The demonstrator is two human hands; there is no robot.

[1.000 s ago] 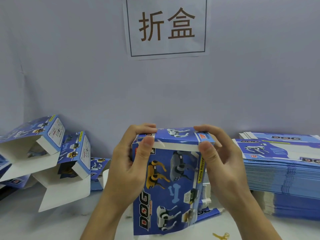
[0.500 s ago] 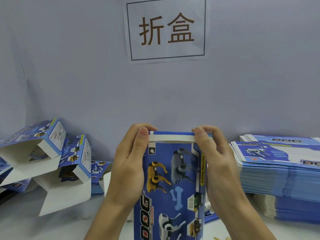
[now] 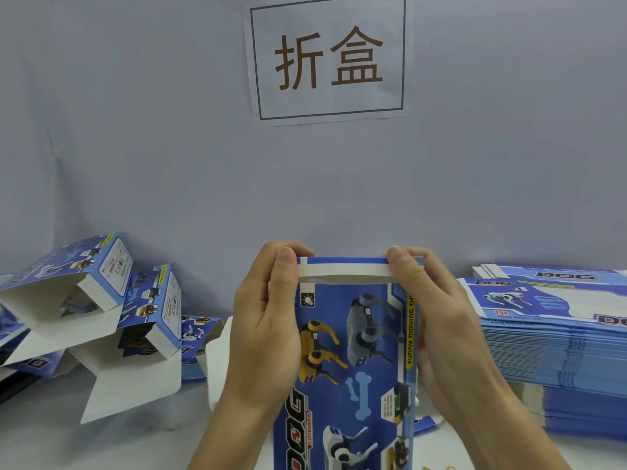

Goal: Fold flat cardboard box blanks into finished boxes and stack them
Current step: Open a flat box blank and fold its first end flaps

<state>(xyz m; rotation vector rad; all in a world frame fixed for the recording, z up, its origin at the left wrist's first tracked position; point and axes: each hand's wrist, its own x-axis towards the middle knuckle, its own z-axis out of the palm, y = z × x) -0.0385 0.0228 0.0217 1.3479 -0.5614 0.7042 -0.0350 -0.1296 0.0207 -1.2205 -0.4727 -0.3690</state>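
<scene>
A blue box [image 3: 353, 351] printed with robot dogs stands upright in the middle, held between both hands. My left hand [image 3: 268, 327] grips its upper left side, thumb pressing the top flap's white tuck strip at the left end. My right hand [image 3: 437, 327] grips the upper right side, thumb on the strip's right end. The top flap lies nearly flat over the opening, with a thin gap still showing under the strip. The box's bottom end is out of frame.
A tall stack of flat blue blanks [image 3: 559, 351] fills the right side of the table. Folded boxes with open white flaps [image 3: 112, 320] lie piled at the left. A paper sign [image 3: 327, 59] hangs on the grey wall behind.
The top flap has been folded down from raised to nearly flat over the opening. Both thumbs slid onto the white tuck strip.
</scene>
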